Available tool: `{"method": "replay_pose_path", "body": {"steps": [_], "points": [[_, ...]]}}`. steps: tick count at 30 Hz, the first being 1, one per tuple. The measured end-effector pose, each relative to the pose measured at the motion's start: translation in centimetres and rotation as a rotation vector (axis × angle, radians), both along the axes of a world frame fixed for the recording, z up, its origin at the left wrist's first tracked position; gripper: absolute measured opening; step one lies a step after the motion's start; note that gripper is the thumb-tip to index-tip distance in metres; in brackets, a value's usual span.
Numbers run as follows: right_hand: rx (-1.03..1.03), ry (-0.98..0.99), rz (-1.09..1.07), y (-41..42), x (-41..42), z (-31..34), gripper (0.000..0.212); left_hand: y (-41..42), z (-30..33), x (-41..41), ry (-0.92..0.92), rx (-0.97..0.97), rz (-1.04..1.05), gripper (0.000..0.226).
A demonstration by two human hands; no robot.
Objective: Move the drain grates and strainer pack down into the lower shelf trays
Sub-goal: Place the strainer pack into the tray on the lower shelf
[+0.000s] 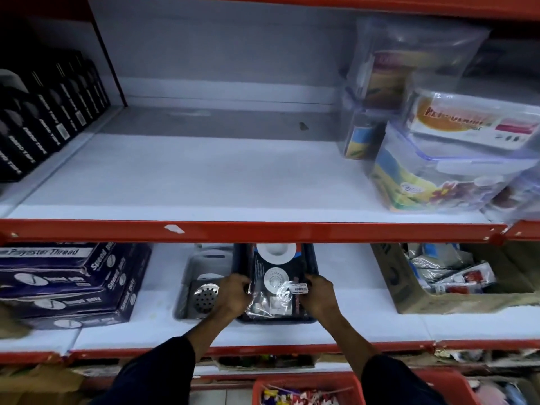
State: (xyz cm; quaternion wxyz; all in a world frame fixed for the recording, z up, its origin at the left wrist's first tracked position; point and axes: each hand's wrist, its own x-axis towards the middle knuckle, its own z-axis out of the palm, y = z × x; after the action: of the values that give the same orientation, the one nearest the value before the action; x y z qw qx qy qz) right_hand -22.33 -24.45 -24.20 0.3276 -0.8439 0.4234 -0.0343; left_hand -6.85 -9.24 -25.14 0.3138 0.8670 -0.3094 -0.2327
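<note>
Store shelving with red front rails fills your view, and the landmark is the dark tray (311, 260) on the lower shelf (163, 311). Your left hand (233, 296) and right hand (318, 296) each pinch a side edge of the strainer pack (276, 283), a clear-wrapped card with white round strainers, which lies inside the dark tray along its length. Both grips are clenched on the pack, thumbs on top.

Touching the dark tray's left side sits a grey tray (187, 285), and in it lies a round metal drain grate (206, 296) with holes, partly hidden by your left hand. Further left of the dark tray, thread boxes (67, 285) are stacked. Well to its right stands a cardboard box (409, 290) filled with small packets.

Above the dark tray, the upper shelf (204, 176) is bare in the middle, with black boxes (43, 124) at its left end and plastic containers (438, 159) at its right end. Below the dark tray, a red basket (347, 381) shows between your sleeves.
</note>
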Motion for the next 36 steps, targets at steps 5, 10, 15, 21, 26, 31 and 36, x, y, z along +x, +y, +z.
{"method": "replay_pose_path", "body": {"steps": [5, 10, 15, 21, 26, 31, 36], "points": [[-0.157, -0.027, 0.178, 0.7, -0.1, 0.0, 0.053, 2.9, 0.8, 3.9, -0.182, -0.115, 0.087, 0.028], [-0.243, 0.057, 0.478, 2.6, 0.9, -0.1, 0.053, 4.3, 0.1, 7.9, -0.103, 0.162, -0.139, 0.048], [-0.234, 0.107, 0.522, 3.5, 1.4, 0.0, 0.052, 4.1, -1.8, 8.9, -0.209, 0.379, -0.356, 0.038], [-0.242, 0.156, 0.552, 3.8, 1.6, 0.7, 0.053, 4.6, -3.4, 9.7, -0.310, 0.314, -0.308, 0.033], [-0.273, 0.159, 0.591, 4.5, 1.6, 0.8, 0.051, 4.7, -1.4, 8.5, -0.242, 0.236, -0.301, 0.031], [-0.257, 0.219, 0.595, 5.8, 1.5, 1.0, 0.043, 7.8, -0.2, 5.4, -0.281, 0.274, -0.334, 0.021], [-0.272, 0.217, 0.579, 6.7, 1.2, 1.4, 0.036, 10.0, -0.7, 2.7, -0.393, 0.276, -0.331, 0.031]]}}
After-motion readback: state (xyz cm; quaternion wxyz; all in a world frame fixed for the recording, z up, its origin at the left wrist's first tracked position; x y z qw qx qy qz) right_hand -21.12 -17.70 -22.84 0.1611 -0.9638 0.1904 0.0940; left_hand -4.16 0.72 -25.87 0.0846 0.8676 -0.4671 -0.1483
